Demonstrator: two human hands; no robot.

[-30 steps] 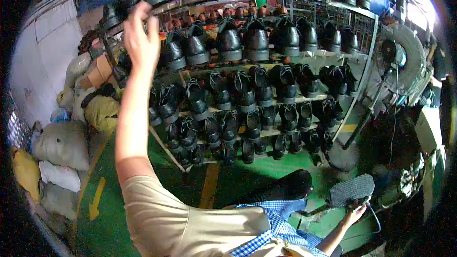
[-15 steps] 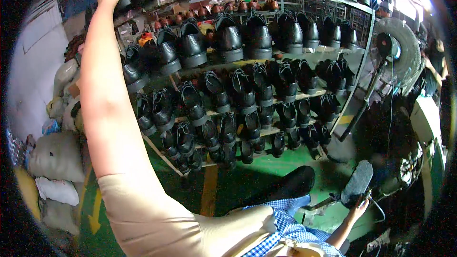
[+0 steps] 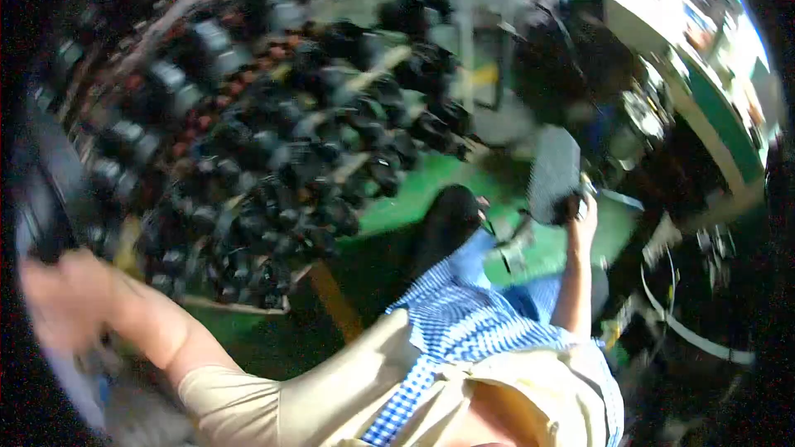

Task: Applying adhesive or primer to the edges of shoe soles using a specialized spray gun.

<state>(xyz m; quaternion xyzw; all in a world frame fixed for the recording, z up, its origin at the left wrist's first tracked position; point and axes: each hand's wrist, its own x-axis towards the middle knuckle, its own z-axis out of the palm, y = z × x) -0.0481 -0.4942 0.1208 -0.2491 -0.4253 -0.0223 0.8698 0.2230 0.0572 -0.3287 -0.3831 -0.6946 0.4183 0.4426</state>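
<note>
At the far left, my left hand [image 3: 70, 290] is closed round the lower end of a long black shoe [image 3: 50, 182], which stands up from my fist; motion smears both. My right hand [image 3: 586, 213], low in front of me on the right, grips another black shoe [image 3: 553, 172] near its end. The grey textured sole of that shoe faces up toward me, and its upper is mostly hidden beneath.
A rack [image 3: 468, 41] with several tiers of black shoes fills the left and middle, blurred. Brown shoes [image 3: 248, 74] show behind. A white and green bench [image 3: 712, 108] stands at the right, with machinery close by. The floor [image 3: 439, 178] is green.
My left hand has come down from the top shelf to the far left, now with a black shoe in it. The view has swung right; my right hand still grips its shoe.
</note>
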